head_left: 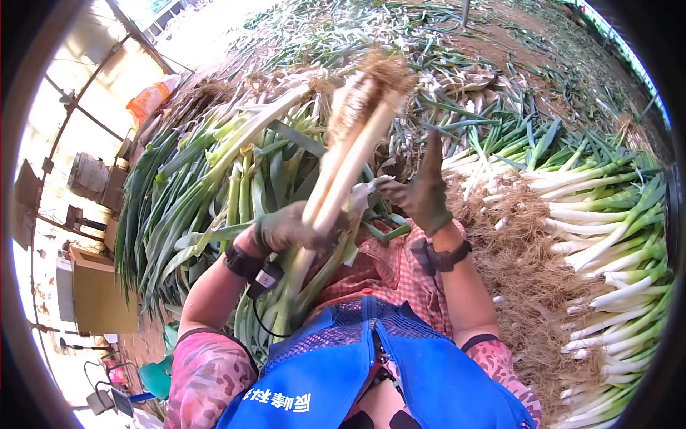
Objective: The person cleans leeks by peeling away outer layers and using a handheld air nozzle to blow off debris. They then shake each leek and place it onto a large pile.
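Observation:
My left hand [289, 227], in a dark glove, is wrapped around the pale shanks of a couple of large green onions [351, 168]. Their soil-browned root ends tilt up and away from me, blurred by motion, and their green leaves hang down toward my lap. To the right of them is my gloved right hand [420, 189], its fingers apart and one stretched upward. A thin whitish leaf strip [370, 187] lies right by its fingertips. Beside my left arm a heap of untrimmed green onions [193, 186] spreads out, leaves toward me.
At the right, cleaned green onions [614, 243] lie in a long row, white ends inward. Loose roots [514, 264] cover the ground next to them. Stripped leaves [321, 36] litter the far ground. A cardboard box [103, 297] and an orange-white sack [151, 96] are at the left.

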Motion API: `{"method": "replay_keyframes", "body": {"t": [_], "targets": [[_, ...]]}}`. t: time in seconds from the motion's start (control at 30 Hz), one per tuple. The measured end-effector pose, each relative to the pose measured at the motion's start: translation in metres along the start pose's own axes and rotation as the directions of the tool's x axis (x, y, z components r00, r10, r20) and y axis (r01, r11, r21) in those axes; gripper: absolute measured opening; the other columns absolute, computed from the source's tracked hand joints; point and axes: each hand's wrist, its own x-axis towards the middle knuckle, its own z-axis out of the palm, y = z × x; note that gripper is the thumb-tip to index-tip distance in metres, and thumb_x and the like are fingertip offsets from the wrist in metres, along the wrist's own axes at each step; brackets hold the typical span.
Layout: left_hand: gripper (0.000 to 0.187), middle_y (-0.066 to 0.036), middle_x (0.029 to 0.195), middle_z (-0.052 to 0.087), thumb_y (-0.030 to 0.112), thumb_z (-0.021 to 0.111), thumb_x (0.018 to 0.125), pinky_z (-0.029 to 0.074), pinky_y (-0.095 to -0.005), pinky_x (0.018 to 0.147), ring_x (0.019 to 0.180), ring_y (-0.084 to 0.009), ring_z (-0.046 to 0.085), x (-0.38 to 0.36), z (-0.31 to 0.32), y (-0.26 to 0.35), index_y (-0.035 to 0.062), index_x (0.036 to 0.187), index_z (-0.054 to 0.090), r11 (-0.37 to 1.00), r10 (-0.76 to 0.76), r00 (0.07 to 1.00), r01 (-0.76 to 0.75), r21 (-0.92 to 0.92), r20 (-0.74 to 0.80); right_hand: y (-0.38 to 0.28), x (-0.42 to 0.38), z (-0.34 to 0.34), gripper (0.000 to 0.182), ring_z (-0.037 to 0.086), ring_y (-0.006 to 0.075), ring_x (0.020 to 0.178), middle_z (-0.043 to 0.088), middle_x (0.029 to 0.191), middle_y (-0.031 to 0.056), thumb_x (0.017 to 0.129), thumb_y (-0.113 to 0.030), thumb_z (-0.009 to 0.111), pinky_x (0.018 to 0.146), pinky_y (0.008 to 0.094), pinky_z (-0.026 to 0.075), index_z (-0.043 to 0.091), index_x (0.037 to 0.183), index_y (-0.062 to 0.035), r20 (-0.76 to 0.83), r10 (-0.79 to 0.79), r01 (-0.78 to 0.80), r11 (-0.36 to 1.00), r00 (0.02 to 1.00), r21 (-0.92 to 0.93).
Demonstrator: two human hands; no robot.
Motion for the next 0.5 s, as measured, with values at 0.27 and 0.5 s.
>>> {"method": "replay_keyframes", "body": {"t": [0.27, 0.5], "targets": [[0.06, -0.008, 0.089, 0.066, 0.014, 0.085, 0.069, 0.054, -0.0308, 0.065, 0.075, -0.0154, 0.064, 0.031, 0.032, -0.051, -0.0051, 0.12, 0.059, 0.972, -0.091, 0.895, 0.175, -0.156, 0.437, 0.038, 0.055, -0.026, 0.041, 0.05, 0.0194, 0.081, 0.046, 0.095, 0.0062, 0.093, -0.03, 0.065, 0.074, 0.0308, 0.045, 0.046, 0.122, -0.0065, -0.245, 0.221, -0.196, 0.973, 0.944, 0.121], [0.041, -0.003, 0.095, 0.063, 0.018, 0.081, 0.076, 0.051, -0.0285, 0.074, 0.084, -0.0114, 0.06, -0.001, 0.012, -0.049, 0.0029, 0.109, 0.062, 0.999, -0.039, 0.999, 0.039, 0.002, 0.01, 0.066, 0.099, -0.164, 0.018, 0.036, 0.0019, 0.035, 0.04, 0.05, -0.0109, 0.098, -0.03, 0.058, 0.034, 0.0192, 0.032, 0.06, 0.091, -0.013, -0.037, 0.715, -0.433, 0.463, 0.698, 0.773]]}}
